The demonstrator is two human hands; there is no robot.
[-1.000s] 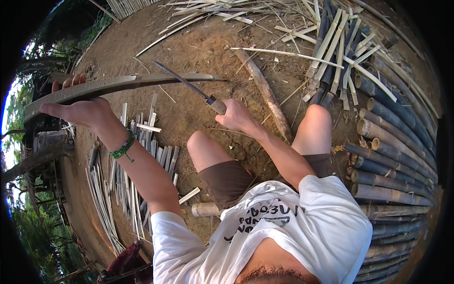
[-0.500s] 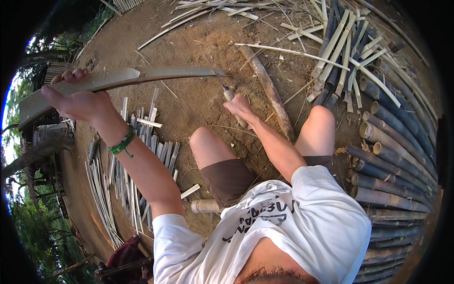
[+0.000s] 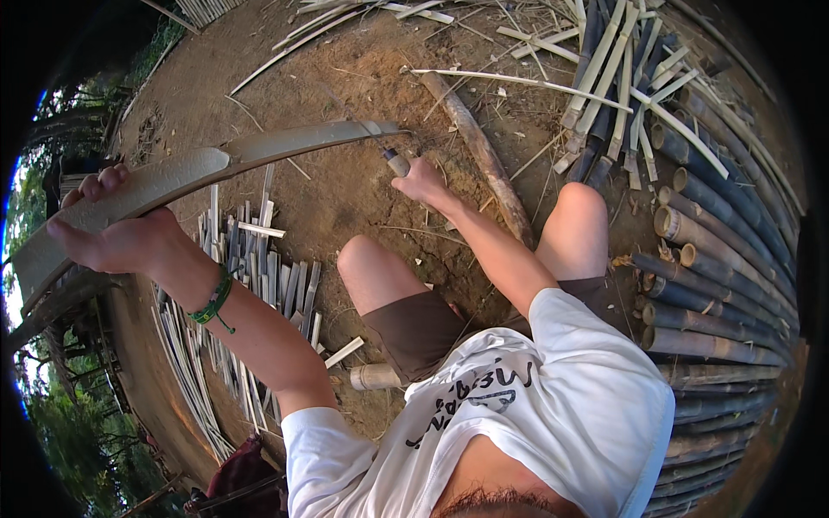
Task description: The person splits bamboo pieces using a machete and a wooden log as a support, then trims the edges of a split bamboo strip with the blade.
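My left hand, with a green woven bracelet at the wrist, is closed round the wide end of a long split length of bamboo at the left. The bamboo slants up and narrows toward the middle, where its far end lies by the knife. In my right hand, closed in front of my knees, is the pale handle of a knife. Its thin blade points up and to the left and crosses the bamboo near the far end. The blade is hard to make out against the soil.
A rough log lies on the soil beyond my right hand. Split bamboo slats are piled at the left, with more slats at the far right. Whole bamboo poles are stacked along the right. A short bamboo piece lies beside my thigh.
My left hand has moved left and down, and the bamboo's wide end has come down with it. My right hand and the knife have shifted slightly to the left.
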